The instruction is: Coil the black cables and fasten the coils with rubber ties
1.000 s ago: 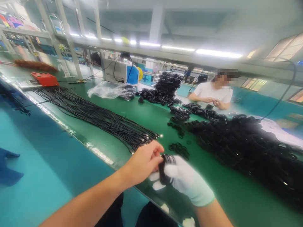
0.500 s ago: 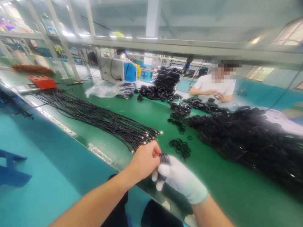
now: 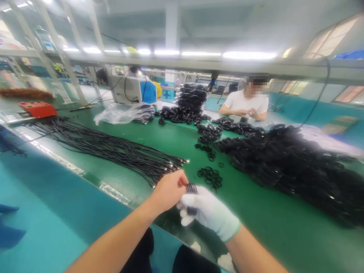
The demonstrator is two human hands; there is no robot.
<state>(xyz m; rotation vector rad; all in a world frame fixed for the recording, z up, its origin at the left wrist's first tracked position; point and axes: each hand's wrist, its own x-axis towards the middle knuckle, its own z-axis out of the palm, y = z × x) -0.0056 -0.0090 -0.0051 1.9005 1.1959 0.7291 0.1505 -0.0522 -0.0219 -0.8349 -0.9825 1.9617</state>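
A small coil of black cable (image 3: pixel 191 188) sits between my two hands at the near edge of the green bench (image 3: pixel 256 212). My bare left hand (image 3: pixel 168 190) pinches the top of the coil with thumb and fingers. My right hand (image 3: pixel 209 212), in a white glove, is closed around the coil from the right, and its fingers hide most of it. Just beyond my hands lie the plug ends of a long bundle of straight black cables (image 3: pixel 113 148) and a small cluster of black ties (image 3: pixel 210 176).
A large heap of coiled black cables (image 3: pixel 298 167) fills the right of the bench, with more stacks (image 3: pixel 192 100) at the back. Another person in a white shirt (image 3: pixel 247 104) works at the far side. A clear plastic bag (image 3: pixel 119 113), a grey machine (image 3: pixel 127 89) and a red box (image 3: pixel 38 109) stand at the left.
The hands stay together on the coil, which now shows less between the fingers. The view has shifted slightly, so everything sits a little further left.
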